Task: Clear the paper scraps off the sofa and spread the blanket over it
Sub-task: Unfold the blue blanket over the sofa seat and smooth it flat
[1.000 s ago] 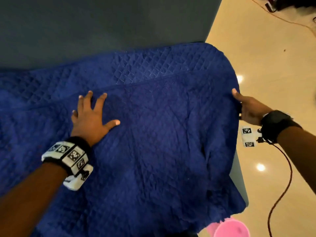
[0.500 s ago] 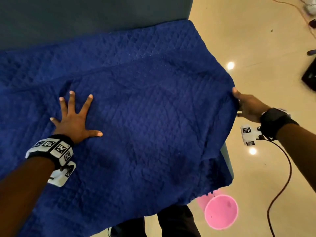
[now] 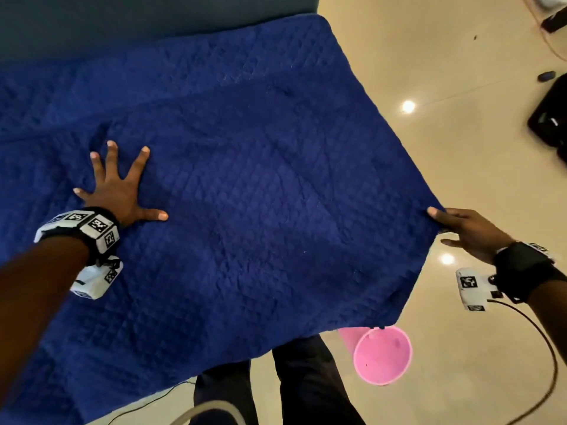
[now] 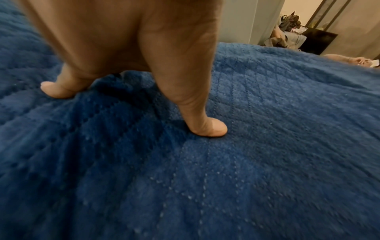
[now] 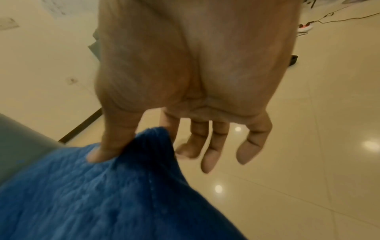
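A dark blue quilted blanket (image 3: 276, 194) lies spread over the sofa, whose grey-blue backrest (image 3: 122, 26) shows above it. My left hand (image 3: 118, 191) presses flat on the blanket with fingers spread; the left wrist view shows its thumb (image 4: 205, 128) and palm down on the blanket (image 4: 267, 154). My right hand (image 3: 460, 228) holds the blanket's right edge out past the sofa. In the right wrist view, thumb and forefinger pinch the blanket (image 5: 102, 194) at its edge while the other fingers (image 5: 213, 146) hang loose. No paper scraps are visible.
A pink bucket (image 3: 382, 354) stands on the cream tiled floor (image 3: 460, 148) by my legs (image 3: 306, 378). A black cable (image 3: 549, 348) trails from my right wrist. A black object (image 3: 549, 118) lies at the far right. A grey sofa side (image 5: 20, 138) shows beside the blanket.
My right hand has drawn the blanket's right edge outward and toward me, hiding the sofa's corner. My left hand has slid left across the blanket, still flat.
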